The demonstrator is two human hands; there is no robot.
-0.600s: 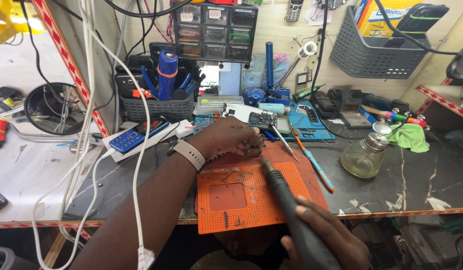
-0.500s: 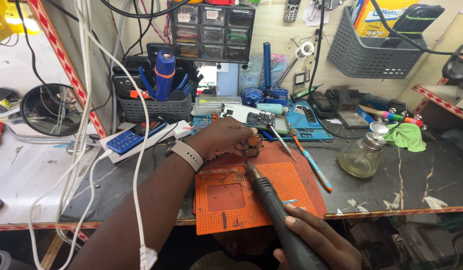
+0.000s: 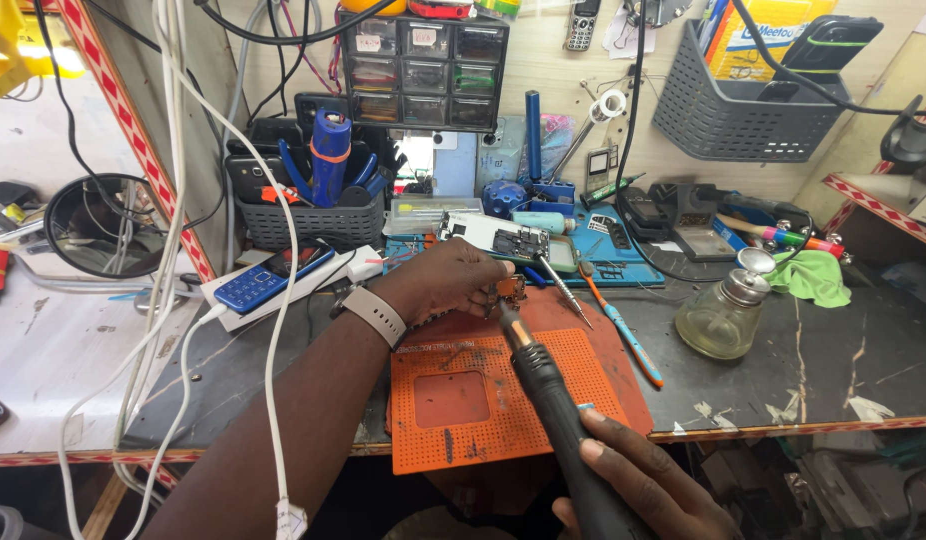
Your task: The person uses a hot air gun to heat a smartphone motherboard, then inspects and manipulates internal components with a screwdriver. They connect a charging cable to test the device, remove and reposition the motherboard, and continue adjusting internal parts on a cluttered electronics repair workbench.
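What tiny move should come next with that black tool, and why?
Probably ease the black tool a touch lower onto the small circuit board. Its tip sits right at the board's edge, the left hand pins the board on the orange mat, and the right hand grips the tool.

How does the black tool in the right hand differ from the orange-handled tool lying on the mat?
The black tool is thick and gripped by the right hand, tip at the small board the left hand pins. The orange-handled tool is thin, lying untouched across the orange mat edge. Both are long and point away from the person.
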